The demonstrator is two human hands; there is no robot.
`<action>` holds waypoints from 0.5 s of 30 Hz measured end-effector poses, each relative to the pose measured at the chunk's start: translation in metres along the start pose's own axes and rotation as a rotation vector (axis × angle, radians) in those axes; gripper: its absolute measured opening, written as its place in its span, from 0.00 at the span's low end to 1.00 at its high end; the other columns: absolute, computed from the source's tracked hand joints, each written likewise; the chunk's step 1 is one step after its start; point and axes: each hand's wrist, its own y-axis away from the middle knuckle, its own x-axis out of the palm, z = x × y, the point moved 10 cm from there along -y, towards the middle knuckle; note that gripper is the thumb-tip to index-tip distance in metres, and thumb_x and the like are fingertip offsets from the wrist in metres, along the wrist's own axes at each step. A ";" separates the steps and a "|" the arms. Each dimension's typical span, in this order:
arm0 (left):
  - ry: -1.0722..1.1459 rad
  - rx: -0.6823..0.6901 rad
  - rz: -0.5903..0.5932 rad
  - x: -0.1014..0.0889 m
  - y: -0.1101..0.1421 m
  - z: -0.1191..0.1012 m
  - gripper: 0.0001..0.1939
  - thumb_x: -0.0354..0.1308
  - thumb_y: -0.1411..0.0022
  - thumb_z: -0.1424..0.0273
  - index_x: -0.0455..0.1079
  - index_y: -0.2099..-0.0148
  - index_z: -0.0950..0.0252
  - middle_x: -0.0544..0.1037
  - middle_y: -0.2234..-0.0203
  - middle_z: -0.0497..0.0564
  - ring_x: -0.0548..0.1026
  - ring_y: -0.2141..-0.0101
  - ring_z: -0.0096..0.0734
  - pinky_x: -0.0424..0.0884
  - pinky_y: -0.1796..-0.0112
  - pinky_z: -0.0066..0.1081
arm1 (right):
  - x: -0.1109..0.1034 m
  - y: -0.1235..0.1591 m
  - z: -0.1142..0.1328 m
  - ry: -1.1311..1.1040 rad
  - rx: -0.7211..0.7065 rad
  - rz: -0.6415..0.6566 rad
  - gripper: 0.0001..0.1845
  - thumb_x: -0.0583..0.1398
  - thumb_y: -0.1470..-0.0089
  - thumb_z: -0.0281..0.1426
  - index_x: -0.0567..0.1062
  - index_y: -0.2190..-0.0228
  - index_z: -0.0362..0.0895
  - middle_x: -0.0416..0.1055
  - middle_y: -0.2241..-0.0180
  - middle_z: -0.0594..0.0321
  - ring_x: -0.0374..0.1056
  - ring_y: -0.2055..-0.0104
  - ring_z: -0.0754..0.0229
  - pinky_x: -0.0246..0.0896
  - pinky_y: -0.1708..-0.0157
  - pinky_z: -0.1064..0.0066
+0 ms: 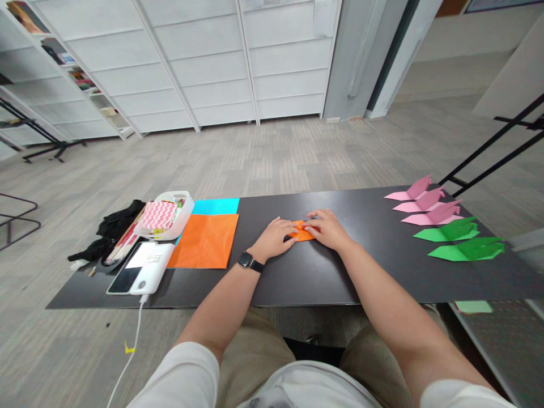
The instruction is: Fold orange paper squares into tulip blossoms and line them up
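Note:
A small folded piece of orange paper [301, 232] lies on the black table [323, 272] in front of me. My left hand [274, 238], with a black watch on its wrist, presses on the paper's left side, fingers curled down onto it. My right hand [325, 228] lies over the paper's right side with its fingers pressed flat on it. Most of the paper is hidden under the two hands.
Sheets of orange paper [206, 242] and cyan paper [216, 206] lie to the left, beside a white tray [166, 215], a white device [147, 266] with a cable and a black cloth [114, 226]. Folded pink shapes [425, 201] and green shapes [459, 239] sit at the right.

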 end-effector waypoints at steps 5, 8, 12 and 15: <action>-0.046 -0.036 -0.016 -0.004 0.000 0.002 0.12 0.58 0.25 0.62 0.81 0.46 0.53 0.80 0.41 0.49 0.75 0.41 0.38 0.55 0.30 0.53 | -0.003 0.002 0.011 -0.059 -0.087 0.040 0.14 0.67 0.40 0.37 0.85 0.52 0.55 0.75 0.45 0.56 0.69 0.42 0.46 0.60 0.37 0.47; -0.076 -0.046 -0.036 -0.005 -0.001 0.003 0.12 0.58 0.25 0.61 0.82 0.48 0.53 0.81 0.43 0.49 0.75 0.43 0.39 0.57 0.31 0.53 | -0.002 0.002 0.014 -0.063 -0.072 0.066 0.13 0.69 0.42 0.40 0.85 0.55 0.55 0.75 0.45 0.56 0.69 0.41 0.46 0.56 0.34 0.45; -0.106 -0.037 -0.065 -0.006 -0.003 0.003 0.13 0.57 0.24 0.62 0.83 0.50 0.55 0.83 0.47 0.50 0.76 0.46 0.39 0.60 0.34 0.51 | 0.001 0.002 0.014 -0.067 -0.036 0.094 0.10 0.70 0.42 0.42 0.86 0.59 0.56 0.75 0.45 0.58 0.69 0.40 0.46 0.49 0.30 0.40; -0.122 -0.021 -0.075 -0.008 -0.003 0.001 0.13 0.57 0.24 0.62 0.83 0.51 0.56 0.83 0.49 0.50 0.76 0.49 0.39 0.63 0.37 0.49 | 0.003 0.001 0.012 -0.071 -0.031 0.100 0.06 0.67 0.39 0.39 0.86 0.62 0.55 0.75 0.46 0.59 0.69 0.40 0.47 0.51 0.31 0.42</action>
